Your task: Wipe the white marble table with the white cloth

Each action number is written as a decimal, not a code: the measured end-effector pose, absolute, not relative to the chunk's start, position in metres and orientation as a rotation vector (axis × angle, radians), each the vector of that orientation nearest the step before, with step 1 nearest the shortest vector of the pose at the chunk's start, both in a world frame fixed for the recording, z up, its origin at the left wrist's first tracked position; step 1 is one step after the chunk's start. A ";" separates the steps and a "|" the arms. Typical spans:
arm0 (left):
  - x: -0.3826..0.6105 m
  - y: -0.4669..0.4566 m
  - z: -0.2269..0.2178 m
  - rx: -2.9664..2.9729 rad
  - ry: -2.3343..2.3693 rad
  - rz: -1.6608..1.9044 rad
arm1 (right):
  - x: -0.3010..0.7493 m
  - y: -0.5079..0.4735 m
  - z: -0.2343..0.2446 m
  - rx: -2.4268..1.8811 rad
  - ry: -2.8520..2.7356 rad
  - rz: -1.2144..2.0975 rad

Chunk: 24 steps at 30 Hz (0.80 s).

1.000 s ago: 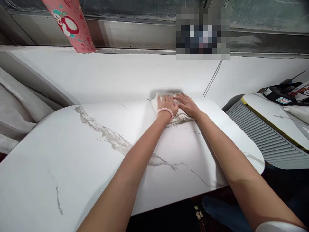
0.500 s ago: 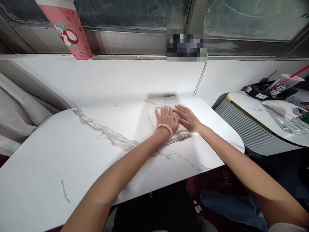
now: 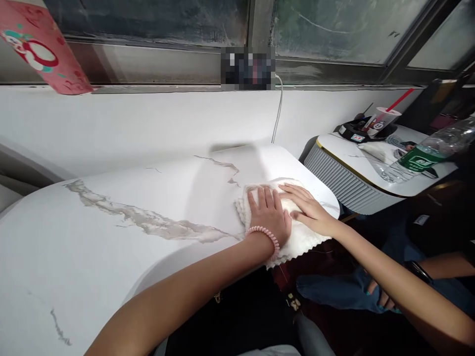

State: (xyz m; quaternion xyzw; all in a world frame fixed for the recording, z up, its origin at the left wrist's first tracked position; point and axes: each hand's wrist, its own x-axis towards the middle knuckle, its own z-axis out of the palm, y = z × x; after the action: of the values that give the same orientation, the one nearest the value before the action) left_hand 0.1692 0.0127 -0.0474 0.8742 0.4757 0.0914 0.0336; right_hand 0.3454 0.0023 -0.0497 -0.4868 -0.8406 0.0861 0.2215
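Observation:
Under both my hands lies a white cloth (image 3: pixel 302 242) with a scalloped edge, spread on the white marble-patterned table (image 3: pixel 178 193). Its near edge hangs past the table's front edge. My left hand (image 3: pixel 267 212), with a pink coil band at the wrist, presses flat on the cloth with fingers stretched out. Just right of it, my right hand (image 3: pixel 309 210) rests on the cloth, fingers extended and slightly apart. The two hands are close together near the table's right end.
A pink cup (image 3: pixel 48 54) stands on the window ledge at left; a pixelated object with a cable (image 3: pixel 279 109) sits mid-ledge. At right, a ribbed cabinet (image 3: pixel 356 173) bears a plastic bottle (image 3: pixel 426 155) and a cup with red straw (image 3: pixel 384 121). Another person's hand (image 3: pixel 382 294) shows lower right.
Both hands and the cloth have moved toward the table's front edge, and the cloth now overhangs it. The camera view has shifted right, showing more of the bottle and another person's hand.

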 end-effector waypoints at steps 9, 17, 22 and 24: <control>0.222 0.046 -0.045 2.704 1.381 0.389 | 0.391 0.029 -0.055 -1.605 -2.154 0.130; 0.216 0.099 -0.047 2.652 1.441 0.392 | 0.386 0.092 -0.056 -1.734 -2.301 0.114; 0.206 0.140 -0.047 2.628 1.459 0.365 | 0.372 0.144 -0.046 -1.874 -2.348 0.348; 0.203 0.153 -0.047 2.601 1.484 0.353 | 0.364 0.162 -0.044 -1.920 -2.314 0.400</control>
State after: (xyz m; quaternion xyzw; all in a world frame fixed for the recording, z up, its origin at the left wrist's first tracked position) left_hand 0.2030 0.1532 -0.0467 0.8609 0.4911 0.1168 0.0631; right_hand 0.3644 0.1616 -0.0440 -0.6320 -0.7618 0.1318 0.0543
